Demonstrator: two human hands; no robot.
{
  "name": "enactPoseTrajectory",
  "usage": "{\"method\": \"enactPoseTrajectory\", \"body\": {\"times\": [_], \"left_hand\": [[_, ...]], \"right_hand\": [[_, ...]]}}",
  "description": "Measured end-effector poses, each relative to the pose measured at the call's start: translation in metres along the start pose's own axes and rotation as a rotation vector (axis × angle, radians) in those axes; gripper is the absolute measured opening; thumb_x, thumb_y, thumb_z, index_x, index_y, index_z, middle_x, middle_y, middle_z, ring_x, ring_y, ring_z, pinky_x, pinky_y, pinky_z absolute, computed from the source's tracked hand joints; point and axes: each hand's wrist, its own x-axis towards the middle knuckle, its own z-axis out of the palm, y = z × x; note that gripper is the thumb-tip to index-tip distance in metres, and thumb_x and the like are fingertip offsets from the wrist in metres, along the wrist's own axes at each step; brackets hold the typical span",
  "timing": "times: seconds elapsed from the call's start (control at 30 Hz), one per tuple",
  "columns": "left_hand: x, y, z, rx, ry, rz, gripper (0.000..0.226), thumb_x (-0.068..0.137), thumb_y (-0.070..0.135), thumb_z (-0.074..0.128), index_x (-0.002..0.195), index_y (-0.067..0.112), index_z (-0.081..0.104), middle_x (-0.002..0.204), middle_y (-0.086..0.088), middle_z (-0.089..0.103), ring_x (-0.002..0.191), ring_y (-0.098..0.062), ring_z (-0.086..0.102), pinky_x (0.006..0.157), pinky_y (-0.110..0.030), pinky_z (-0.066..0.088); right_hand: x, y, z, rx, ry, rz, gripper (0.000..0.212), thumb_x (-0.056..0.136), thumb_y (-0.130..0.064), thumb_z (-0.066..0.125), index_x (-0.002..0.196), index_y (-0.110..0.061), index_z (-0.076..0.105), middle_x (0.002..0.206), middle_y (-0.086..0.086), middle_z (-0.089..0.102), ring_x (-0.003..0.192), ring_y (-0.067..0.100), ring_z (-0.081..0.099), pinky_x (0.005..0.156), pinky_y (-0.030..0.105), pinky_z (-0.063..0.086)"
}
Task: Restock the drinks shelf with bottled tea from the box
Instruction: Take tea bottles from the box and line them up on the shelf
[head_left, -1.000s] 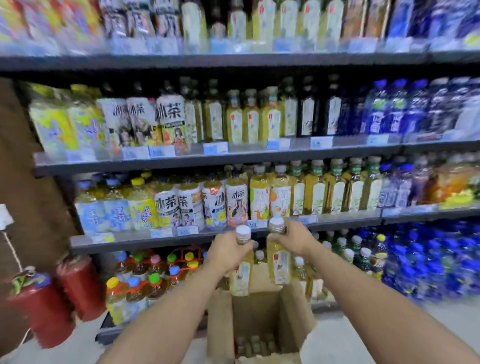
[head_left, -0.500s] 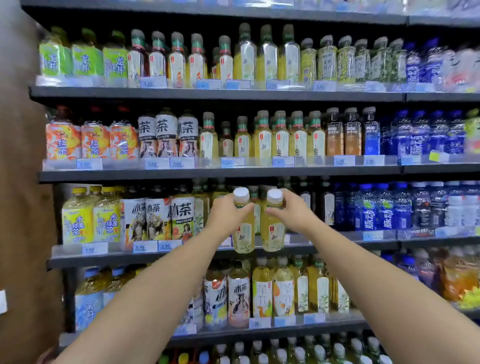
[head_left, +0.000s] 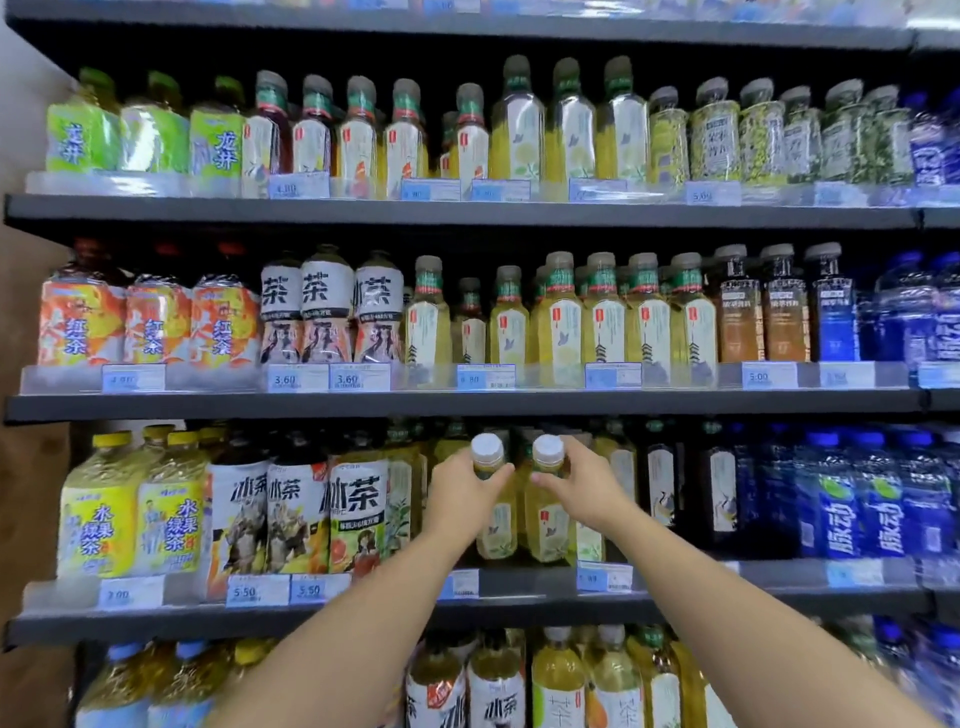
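My left hand (head_left: 460, 493) grips a yellow tea bottle (head_left: 496, 525) with a white cap just below its neck. My right hand (head_left: 582, 486) grips a second, matching tea bottle (head_left: 546, 527) the same way. Both bottles stand upright side by side, at the front of the third shelf (head_left: 519, 605), in a gap among similar tea bottles. Whether their bases touch the shelf I cannot tell. The box is out of view.
Black shelves hold rows of drinks. Iced tea bottles (head_left: 358, 514) stand left of my hands, dark bottles (head_left: 719, 499) and blue bottles (head_left: 878, 514) to the right. Green-capped tea bottles (head_left: 602, 317) fill the shelf above. Price tags line each shelf edge.
Both hands lifted the two bottles out of the box and up to the third shelf. My view rose from the box and lower shelves to the upper shelves.
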Motion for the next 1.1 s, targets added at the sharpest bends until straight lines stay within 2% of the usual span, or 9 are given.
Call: {"method": "enactPoseTrajectory", "body": {"times": [0.1,0.27,0.37,0.5,0.63,0.7,0.77,0.9,1.1], "left_hand": [[0.017,-0.015,0.017,0.092,-0.048,-0.062,0.028,0.086,0.049,0.071,0.087,0.022,0.065,0.085,0.003,0.068,0.082,-0.018,0.066,0.067,-0.03,0.051],[0.049,-0.029,0.039,0.265,-0.127,-0.13,0.047,0.085,0.066,0.06,0.08,0.02,0.059,0.085,-0.004,0.067,0.076,-0.024,0.065,0.061,-0.032,0.049],[0.065,-0.036,0.051,0.267,-0.192,-0.123,0.062,0.085,0.07,0.057,0.098,0.011,0.064,0.09,-0.007,0.067,0.08,-0.025,0.064,0.067,-0.033,0.052],[0.071,-0.044,0.062,0.261,-0.254,-0.168,0.055,0.092,0.06,0.057,0.117,0.011,0.059,0.098,-0.005,0.059,0.085,-0.022,0.057,0.08,-0.033,0.05],[0.061,-0.046,0.061,0.163,-0.294,-0.174,0.054,0.094,0.055,0.06,0.124,0.01,0.06,0.11,-0.002,0.065,0.102,-0.026,0.062,0.078,-0.028,0.043],[0.05,-0.053,0.057,0.134,-0.317,-0.157,0.063,0.091,0.054,0.064,0.134,0.01,0.054,0.115,-0.003,0.063,0.116,-0.026,0.06,0.081,-0.026,0.041],[0.042,-0.065,0.055,0.192,-0.347,-0.185,0.079,0.085,0.059,0.069,0.14,0.007,0.048,0.122,-0.008,0.065,0.113,-0.026,0.062,0.082,-0.028,0.047],[0.035,-0.089,0.064,0.344,-0.515,-0.291,0.061,0.078,0.058,0.078,0.108,0.007,0.066,0.095,-0.007,0.072,0.082,-0.023,0.067,0.077,-0.038,0.059],[0.04,-0.094,0.08,0.377,-0.524,-0.225,0.054,0.079,0.051,0.079,0.109,0.009,0.067,0.101,-0.007,0.071,0.09,-0.023,0.067,0.081,-0.037,0.057]], "right_hand": [[0.023,0.015,0.018,-0.059,-0.019,0.066,0.052,0.087,-0.038,0.073,0.131,-0.016,0.054,0.126,0.002,0.063,0.12,0.024,0.057,0.093,0.034,0.047],[0.062,0.031,0.031,-0.164,-0.003,0.136,0.054,0.088,-0.043,0.07,0.128,-0.011,0.054,0.123,0.01,0.064,0.112,0.028,0.06,0.088,0.034,0.051],[0.073,0.039,0.035,-0.264,-0.006,0.123,0.055,0.088,-0.044,0.07,0.129,-0.011,0.054,0.12,0.011,0.066,0.108,0.029,0.062,0.086,0.034,0.052],[0.074,0.049,0.038,-0.28,-0.009,0.116,0.045,0.089,-0.032,0.069,0.128,-0.01,0.059,0.123,0.012,0.066,0.112,0.032,0.061,0.088,0.033,0.048],[0.067,0.059,0.038,-0.288,0.057,0.152,0.053,0.086,-0.047,0.07,0.127,-0.014,0.06,0.117,0.011,0.068,0.106,0.031,0.063,0.083,0.035,0.052],[0.055,0.061,0.036,-0.311,0.136,0.177,0.069,0.082,-0.055,0.071,0.134,-0.013,0.052,0.122,0.013,0.062,0.112,0.033,0.059,0.087,0.04,0.053],[0.04,0.066,0.037,-0.411,0.17,0.272,0.089,0.076,-0.065,0.071,0.141,-0.014,0.039,0.133,0.017,0.051,0.123,0.036,0.05,0.094,0.047,0.051],[0.022,0.087,0.049,-0.312,-0.017,0.524,0.125,0.067,-0.071,0.075,0.156,-0.024,0.002,0.156,0.023,0.021,0.135,0.041,0.04,0.102,0.051,0.046],[0.027,0.095,0.051,-0.207,-0.071,0.469,0.134,0.076,-0.051,0.08,0.152,-0.023,-0.027,0.137,0.024,0.054,0.1,0.032,0.066,0.085,0.041,0.057]]}}
